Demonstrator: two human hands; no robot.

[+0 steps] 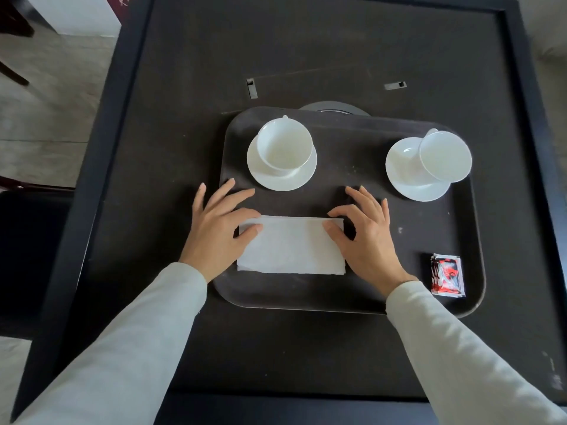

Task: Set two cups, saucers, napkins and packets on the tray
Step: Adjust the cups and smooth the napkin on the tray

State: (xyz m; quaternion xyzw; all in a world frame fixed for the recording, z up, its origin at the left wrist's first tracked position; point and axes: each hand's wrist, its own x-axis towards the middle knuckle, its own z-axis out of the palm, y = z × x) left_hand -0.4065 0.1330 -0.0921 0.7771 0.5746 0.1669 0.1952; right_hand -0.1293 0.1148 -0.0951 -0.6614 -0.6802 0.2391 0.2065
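A dark tray [362, 292] lies on the black table. Two white cups stand on white saucers at its far side: the left cup [283, 147] on its saucer [300, 179], the right cup [445, 156] on its saucer [405, 173]. A folded white napkin [291, 246] lies at the tray's near middle. My left hand [217, 231] pinches its top left corner between thumb and forefinger. My right hand [365, 234] pinches its top right corner the same way. Red-and-white packets [446, 276] lie stacked at the tray's near right corner.
The black table [190, 87] has a raised rim all round. A dark round disc [334, 107] peeks out behind the tray's far edge. Two small slots [251, 88] sit in the tabletop beyond it. A dark chair [24, 259] stands at the left.
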